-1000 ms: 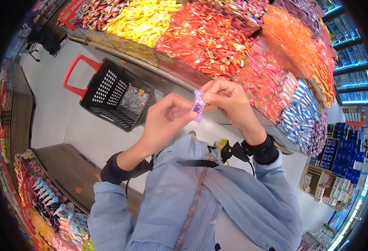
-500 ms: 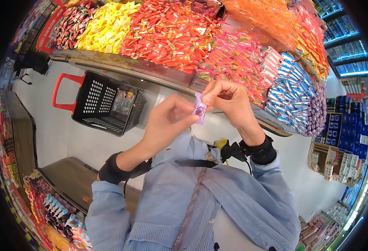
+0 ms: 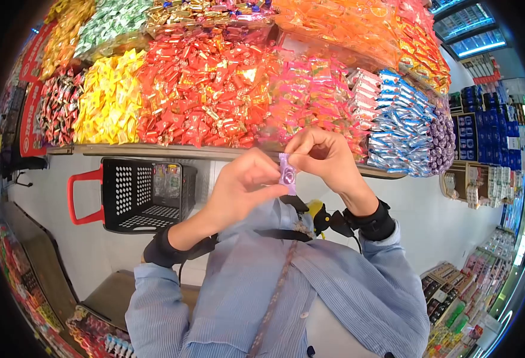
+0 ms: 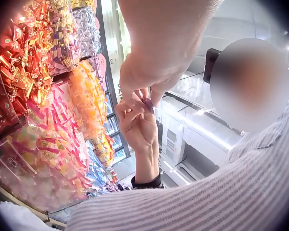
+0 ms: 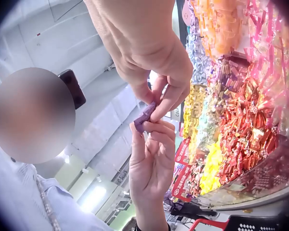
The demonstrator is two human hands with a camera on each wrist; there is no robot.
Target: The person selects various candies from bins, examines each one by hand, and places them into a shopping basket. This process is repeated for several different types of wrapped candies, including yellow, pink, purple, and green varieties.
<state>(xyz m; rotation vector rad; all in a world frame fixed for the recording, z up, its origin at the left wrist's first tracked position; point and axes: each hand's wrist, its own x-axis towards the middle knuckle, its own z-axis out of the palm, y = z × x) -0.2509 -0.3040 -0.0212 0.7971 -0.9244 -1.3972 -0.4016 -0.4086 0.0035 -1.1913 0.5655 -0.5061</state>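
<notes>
A small purple-wrapped candy (image 3: pixel 287 173) is held between both hands in front of the chest. My left hand (image 3: pixel 237 188) pinches its lower end between thumb and fingers. At the upper end, my right hand (image 3: pixel 327 161) grips the wrapper between thumb and forefinger. The right wrist view shows the candy (image 5: pixel 144 117) slanting between the two sets of fingertips. In the left wrist view the candy (image 4: pixel 148 103) is partly hidden by the fingers.
Beyond the hands runs a sloped display of wrapped candies: yellow (image 3: pixel 111 98), red (image 3: pixel 200 92), pink (image 3: pixel 310 95) and blue-striped ones (image 3: pixel 400 125). A black basket (image 3: pixel 146 194) with a red handle (image 3: pixel 77 197) stands on the floor at left, some clear packages (image 3: pixel 167 181) inside. Stocked shelves (image 3: pixel 486 137) line the right.
The head view has turned, so the candy display now lies straight across in front and the basket sits lower. Both hands keep their hold on the candy.
</notes>
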